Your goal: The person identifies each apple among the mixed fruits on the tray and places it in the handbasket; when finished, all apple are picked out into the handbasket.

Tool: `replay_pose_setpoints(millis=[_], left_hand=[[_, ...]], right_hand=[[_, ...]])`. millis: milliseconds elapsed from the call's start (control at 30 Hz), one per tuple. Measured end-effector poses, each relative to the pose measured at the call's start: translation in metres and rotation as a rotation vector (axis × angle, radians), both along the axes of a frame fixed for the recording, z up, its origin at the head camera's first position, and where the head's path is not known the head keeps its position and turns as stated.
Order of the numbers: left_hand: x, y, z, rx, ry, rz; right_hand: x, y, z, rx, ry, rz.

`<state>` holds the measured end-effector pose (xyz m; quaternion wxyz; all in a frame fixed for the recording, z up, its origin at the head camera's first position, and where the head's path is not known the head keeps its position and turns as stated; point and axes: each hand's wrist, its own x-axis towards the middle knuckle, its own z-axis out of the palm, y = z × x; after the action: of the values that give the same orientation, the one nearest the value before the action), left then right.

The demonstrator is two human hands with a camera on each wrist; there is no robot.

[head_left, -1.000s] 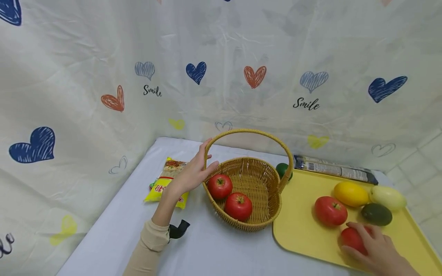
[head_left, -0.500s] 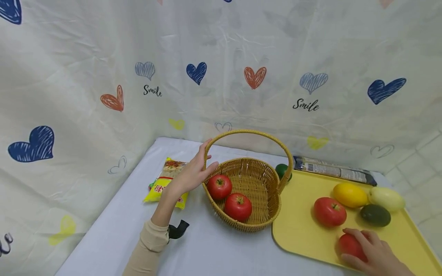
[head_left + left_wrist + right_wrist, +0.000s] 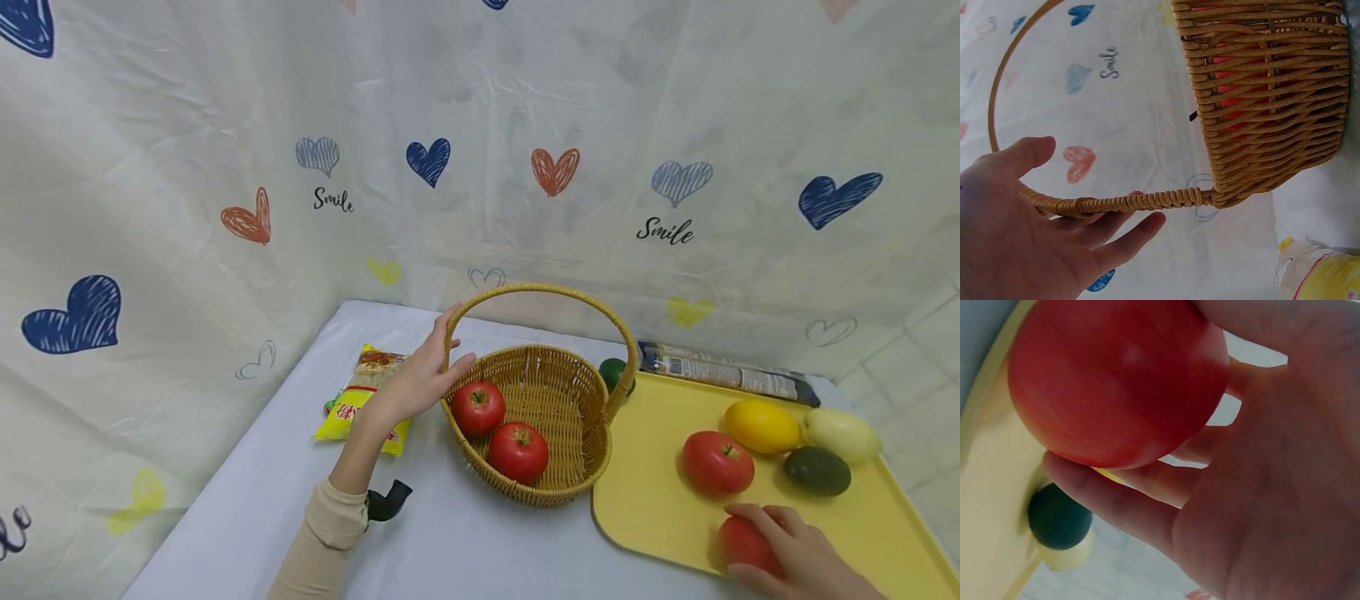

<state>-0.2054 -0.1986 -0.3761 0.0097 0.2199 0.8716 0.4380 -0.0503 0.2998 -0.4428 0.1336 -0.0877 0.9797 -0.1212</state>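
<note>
Near the basket [image 3: 577, 400], "Smile" on curtain [image 3: 487, 233], perhaps "粉" on bag [image 3: 352, 404]

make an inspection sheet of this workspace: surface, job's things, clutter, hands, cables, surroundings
Surface: white cloth, yellow tray at right
Job's things: wicker basket with two red fruits inside; another red fruit on tray
Clutter: yellow packet, long packet, yellow fruit, pale fruit, dark fruit; green item partly behind basket handle
Hands: left hand touches basket handle; right hand grips a fourth red fruit
Cables: nothing seen
Surroundings: heart-print curtain behind, tiles at right
</note>
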Motion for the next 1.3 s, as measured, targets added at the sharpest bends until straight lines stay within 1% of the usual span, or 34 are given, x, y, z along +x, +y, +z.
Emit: replay_pose_setpoints(millis=[67, 100, 200, 333, 367, 467, 533, 600, 667, 700, 733, 833, 900, 967, 1033, 1067, 1167, 1267, 1300], left_hand=[[0.000, 0.000, 0.000, 0.001, 0.001, 0.000], [0.000, 0.000, 0.000, 0.001, 0.001, -0.002], [-0.001, 0.000, -0.001, 0.001, 0.004, -0.005], [-0.001, 0.000, -0.001, -0.002, 0.009, -0.005], [-0.001, 0.000, -0.001, -0.003, 0.009, -0.004], [-0.001, 0.000, 0.000, -0.007, 0.007, 0.002], [-0.001, 0.000, 0.000, -0.009, 0.007, 0.005], [-0.001, 0.000, 0.000, -0.012, 0.010, 0.005], [-0.001, 0.000, 0.000, -0.015, 0.006, 0.010], [-0.001, 0.000, 0.000, -0.015, 0.006, 0.009], [-0.001, 0.000, 0.000, -0.015, 0.002, 0.008], [0.000, 0.000, 0.000, -0.017, -0.008, 0.006], [0.000, 0.000, 0.000, -0.019, -0.013, 0.005], [0.001, 0.000, -0.001, -0.021, -0.015, 0.006], [0.001, 0.000, -0.001, -0.024, -0.012, 0.011], [0.001, 0.000, -0.001, -0.023, -0.011, 0.013], [0.000, 0.000, -0.001, -0.021, -0.012, 0.012], [0.000, 0.000, 0.000, -0.021, -0.014, 0.011], [0.000, 0.000, 0.001, -0.023, -0.012, 0.013]], right_hand=[[0.000, -0.006, 0.003, -0.024, -0.031, 0.017], [-0.001, -0.009, 0.004, -0.037, -0.061, 0.021], [-0.002, -0.017, 0.009, -0.081, -0.095, 0.059], [0.000, -0.025, 0.012, -0.147, -0.043, 0.184], [0.000, -0.028, 0.013, -0.171, -0.051, 0.206], [0.000, -0.037, 0.017, -0.216, -0.031, 0.272], [0.000, -0.046, 0.021, -0.218, 0.010, 0.307], [-0.001, -0.057, 0.026, -0.198, 0.088, 0.348], [-0.003, -0.067, 0.032, -0.170, 0.137, 0.374], [-0.004, -0.072, 0.035, -0.160, 0.143, 0.380], [-0.005, -0.077, 0.039, -0.157, 0.124, 0.378], [-0.009, -0.092, 0.053, -0.144, 0.022, 0.329], [-0.012, -0.102, 0.061, -0.138, -0.007, 0.312], [-0.015, -0.112, 0.069, -0.137, 0.012, 0.313], [-0.019, -0.122, 0.074, -0.138, 0.070, 0.344], [-0.020, -0.126, 0.077, -0.147, 0.081, 0.354], [-0.026, -0.138, 0.084, -0.166, 0.058, 0.358], [-0.031, -0.147, 0.088, -0.201, 0.012, 0.373], [-0.033, -0.149, 0.088, -0.213, 0.012, 0.384]])
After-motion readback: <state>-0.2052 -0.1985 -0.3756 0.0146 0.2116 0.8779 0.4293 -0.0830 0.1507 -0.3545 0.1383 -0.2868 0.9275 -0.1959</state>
